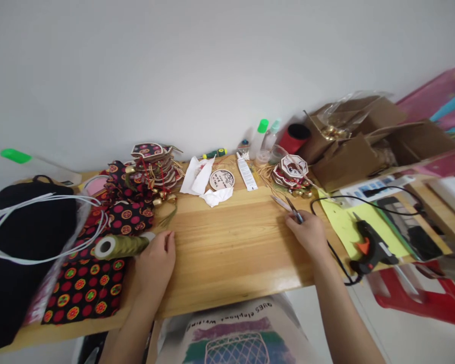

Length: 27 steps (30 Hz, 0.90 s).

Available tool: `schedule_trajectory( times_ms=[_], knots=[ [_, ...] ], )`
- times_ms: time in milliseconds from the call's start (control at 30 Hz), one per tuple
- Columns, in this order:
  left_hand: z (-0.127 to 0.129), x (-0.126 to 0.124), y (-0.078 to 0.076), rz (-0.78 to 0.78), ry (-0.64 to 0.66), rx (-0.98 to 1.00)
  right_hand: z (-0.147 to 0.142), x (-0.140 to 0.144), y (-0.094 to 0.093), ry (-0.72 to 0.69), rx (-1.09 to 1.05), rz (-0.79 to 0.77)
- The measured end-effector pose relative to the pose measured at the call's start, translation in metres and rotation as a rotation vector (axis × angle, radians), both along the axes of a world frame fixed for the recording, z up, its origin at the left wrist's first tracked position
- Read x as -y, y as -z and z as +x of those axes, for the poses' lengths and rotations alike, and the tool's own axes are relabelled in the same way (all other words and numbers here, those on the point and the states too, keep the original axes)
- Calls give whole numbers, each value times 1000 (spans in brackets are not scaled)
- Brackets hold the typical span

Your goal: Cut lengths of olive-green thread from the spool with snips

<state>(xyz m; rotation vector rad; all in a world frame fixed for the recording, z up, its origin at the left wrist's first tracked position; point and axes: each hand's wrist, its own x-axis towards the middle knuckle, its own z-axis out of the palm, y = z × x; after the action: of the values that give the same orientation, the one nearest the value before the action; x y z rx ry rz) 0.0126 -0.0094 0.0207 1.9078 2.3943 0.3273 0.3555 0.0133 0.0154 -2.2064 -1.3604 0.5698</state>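
The left hand (155, 260) rests on the wooden surface (231, 253), its fingers loosely curled around the near end of an olive-green spool of thread (121, 246). The spool lies on its side, its pale hollow core facing away from the fingers, over a black cloth with red and yellow dots (83, 290). Beyond those fingers sits a pile of patterned fabric ornaments with small brass bells (151, 169).

The right hand (307, 233) lies on the surface with its fingers closed on a pair of small scissors (290, 206), whose thin metal blades point away past the fingertips. Just outside this hand a black cable runs to a black glue gun with an orange trigger (369, 247) on a yellow sheet (345, 222).
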Motion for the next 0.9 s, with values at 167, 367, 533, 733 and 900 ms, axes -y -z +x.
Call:
schedule_trajectory(
  times_ms=[167, 367, 533, 733, 900],
  knots=[
    [1, -1, 1, -20, -22, -9, -1, -2, -1, 12, 35, -27],
    [2, -1, 3, -20, -40, -1, 0, -2, 0, 25, 12, -43],
    [4, -1, 5, -15, -43, -11, 1, -1, 1, 13, -4, -48],
    [2, -1, 8, 6, -25, -28, -1, 0, 3, 24, 61, -68],
    [0, -1, 11, 60, -33, 1, -7, 2, 2, 59, 89, -10]
  ],
)
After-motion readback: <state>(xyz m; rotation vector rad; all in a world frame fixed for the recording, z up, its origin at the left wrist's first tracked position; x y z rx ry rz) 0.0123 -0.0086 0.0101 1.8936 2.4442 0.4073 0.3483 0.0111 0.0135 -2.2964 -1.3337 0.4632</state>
